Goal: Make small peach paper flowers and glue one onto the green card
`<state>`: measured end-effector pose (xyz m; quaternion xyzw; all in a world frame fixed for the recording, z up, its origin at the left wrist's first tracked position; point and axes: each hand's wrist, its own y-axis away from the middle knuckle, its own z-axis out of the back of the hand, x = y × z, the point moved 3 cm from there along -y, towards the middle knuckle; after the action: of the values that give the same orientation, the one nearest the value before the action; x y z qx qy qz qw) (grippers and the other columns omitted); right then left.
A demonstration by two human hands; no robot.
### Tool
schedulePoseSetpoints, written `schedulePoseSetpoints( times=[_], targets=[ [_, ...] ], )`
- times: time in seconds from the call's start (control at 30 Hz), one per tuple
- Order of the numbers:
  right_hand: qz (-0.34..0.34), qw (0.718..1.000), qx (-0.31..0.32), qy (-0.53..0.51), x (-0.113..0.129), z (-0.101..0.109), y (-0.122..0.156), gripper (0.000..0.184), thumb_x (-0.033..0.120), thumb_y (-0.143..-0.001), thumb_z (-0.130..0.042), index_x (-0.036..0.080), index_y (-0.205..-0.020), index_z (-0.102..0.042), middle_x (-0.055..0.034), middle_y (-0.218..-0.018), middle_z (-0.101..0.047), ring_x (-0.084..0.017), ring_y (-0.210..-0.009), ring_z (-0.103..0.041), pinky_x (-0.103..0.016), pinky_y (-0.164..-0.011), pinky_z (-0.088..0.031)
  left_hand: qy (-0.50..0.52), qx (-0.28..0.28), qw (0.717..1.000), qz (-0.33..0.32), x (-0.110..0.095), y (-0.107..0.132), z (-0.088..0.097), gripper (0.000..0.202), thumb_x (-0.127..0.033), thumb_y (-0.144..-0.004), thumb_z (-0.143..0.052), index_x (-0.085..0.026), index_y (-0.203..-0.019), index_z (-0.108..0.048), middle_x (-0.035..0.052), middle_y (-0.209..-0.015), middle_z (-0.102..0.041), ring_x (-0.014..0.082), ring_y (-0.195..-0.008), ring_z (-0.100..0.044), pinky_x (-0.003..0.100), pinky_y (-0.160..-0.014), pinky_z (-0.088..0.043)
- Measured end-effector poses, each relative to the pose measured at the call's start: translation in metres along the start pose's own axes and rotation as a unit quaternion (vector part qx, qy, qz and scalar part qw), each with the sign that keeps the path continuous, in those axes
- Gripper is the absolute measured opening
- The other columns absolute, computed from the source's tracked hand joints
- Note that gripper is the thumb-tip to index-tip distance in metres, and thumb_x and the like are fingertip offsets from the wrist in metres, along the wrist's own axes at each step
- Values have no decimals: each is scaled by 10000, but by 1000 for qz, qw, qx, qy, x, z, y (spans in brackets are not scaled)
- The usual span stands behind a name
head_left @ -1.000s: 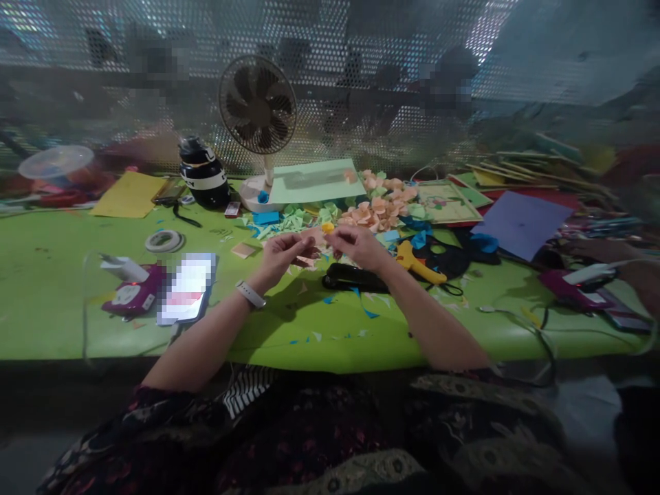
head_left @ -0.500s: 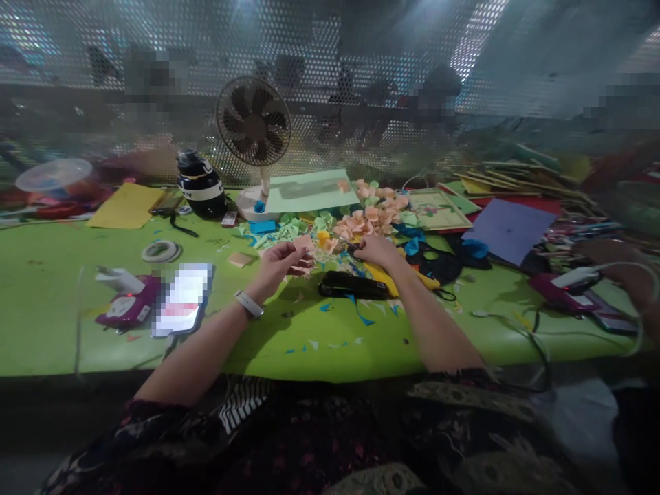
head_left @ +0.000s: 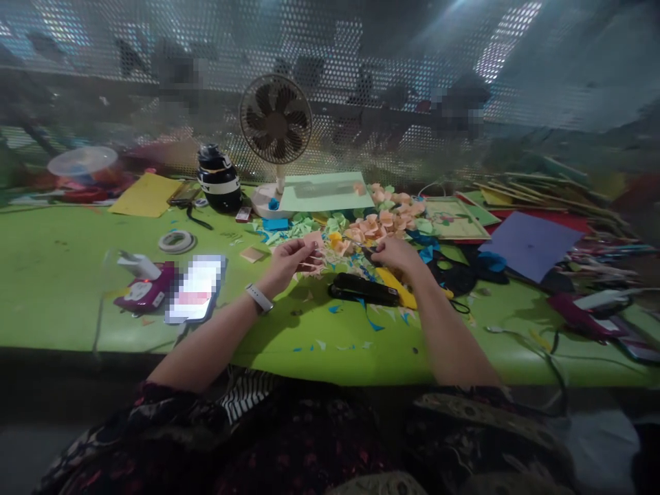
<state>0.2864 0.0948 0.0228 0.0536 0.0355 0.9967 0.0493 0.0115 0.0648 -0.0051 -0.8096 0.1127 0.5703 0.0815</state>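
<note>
My left hand (head_left: 293, 265) pinches a small square of peach paper (head_left: 313, 239) between thumb and fingers. Opposite it, my right hand (head_left: 396, 254) is closed round the dark handles of a pair of scissors (head_left: 368, 252), whose blades point left toward the paper. Most of the handles are hidden by my fingers. Behind both hands lies a heap of peach paper flowers (head_left: 384, 218), with light green paper pieces (head_left: 304, 227) to its left. A black stapler (head_left: 364, 289) rests in front of my right hand, beside a yellow tool (head_left: 397, 285) that my wrist partly covers.
A fan (head_left: 277, 124) and a black bottle (head_left: 219, 182) stand at the back. On the left are a tape roll (head_left: 177, 240), a phone (head_left: 199, 289) and a purple device (head_left: 147, 285). Purple paper (head_left: 533, 244), cables and another phone (head_left: 639, 344) lie right. Paper scraps litter the green table (head_left: 289, 357).
The whole view has shifted, so things appear further right. Both hands keep their grips and have barely moved over the table. The other person's hand at the far right is no longer seen.
</note>
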Motion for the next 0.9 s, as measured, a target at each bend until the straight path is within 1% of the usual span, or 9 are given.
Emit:
schedulePoseSetpoints(
  times=[0.1,0.2,0.33,0.4,0.47,0.53,0.67,0.77,0.9],
  targets=[
    [-9,998,-24,-51,-6,12,4,125,306,-741,-710,183,-749,-691,-71,-804,-716,-203,-736,-629,-286,-569,-368,15,4,1000,-11,1,-1,1,413,-469,-717,-842,-129,-854,-652,58,-812,-757,120,-689,-724,198,-605,-556],
    [3,977,-42,-208,-10,23,9,102,268,-720,-714,179,-749,-673,-63,-782,-713,-186,-719,-635,-276,-596,-417,16,0,1000,-17,2,-2,1,426,-468,-709,-846,-127,-876,-655,61,-813,-759,128,-704,-728,211,-622,-564],
    [11,892,26,-451,-1,24,16,212,284,-675,-743,178,-844,-674,-62,-834,-737,-149,-649,-642,-260,-576,-464,8,-5,1000,-18,0,-1,1,427,-478,-717,-838,-128,-858,-639,63,-799,-759,142,-724,-737,228,-648,-571],
    [28,851,59,-521,9,21,19,289,311,-632,-781,176,-858,-663,-67,-856,-746,-138,-632,-639,-268,-590,-496,12,-6,1000,-21,-3,0,0,420,-474,-719,-837,-130,-833,-624,75,-837,-768,145,-743,-742,234,-656,-572],
    [60,828,73,-553,20,17,23,346,339,-597,-817,177,-855,-654,-65,-846,-745,-138,-643,-636,-275,-607,-517,16,-9,1000,-24,-5,0,-1,410,-463,-724,-836,-134,-808,-606,83,-859,-772,150,-759,-746,235,-657,-569],
    [89,824,78,-554,31,15,28,386,390,-584,-842,179,-844,-651,-51,-814,-731,-140,-657,-628,-267,-597,-506,21,-14,999,-28,-8,1,-2,400,-452,-732,-832,-138,-801,-594,82,-853,-772,154,-769,-748,233,-653,-566],
    [127,845,97,-511,54,15,43,469,504,-553,-875,182,-785,-627,-10,-727,-665,-132,-650,-582,-258,-576,-454,34,-27,998,-45,-11,2,-2,398,-450,-733,-831,-152,-807,-577,61,-844,-771,155,-768,-752,227,-647,-567],
    [151,850,116,-491,68,17,55,512,531,-536,-884,182,-791,-609,24,-692,-604,-115,-625,-528,-264,-587,-422,42,-27,997,-56,-13,3,-2,412,-465,-723,-835,-156,-825,-582,54,-843,-771,151,-754,-752,217,-633,-563],
    [172,858,130,-465,75,17,61,505,536,-568,-872,187,-803,-593,42,-682,-554,-117,-624,-500,-274,-603,-396,41,-25,997,-56,-13,3,-3,425,-475,-706,-845,-157,-830,-591,53,-840,-772,150,-741,-749,226,-645,-569]
  ],
)
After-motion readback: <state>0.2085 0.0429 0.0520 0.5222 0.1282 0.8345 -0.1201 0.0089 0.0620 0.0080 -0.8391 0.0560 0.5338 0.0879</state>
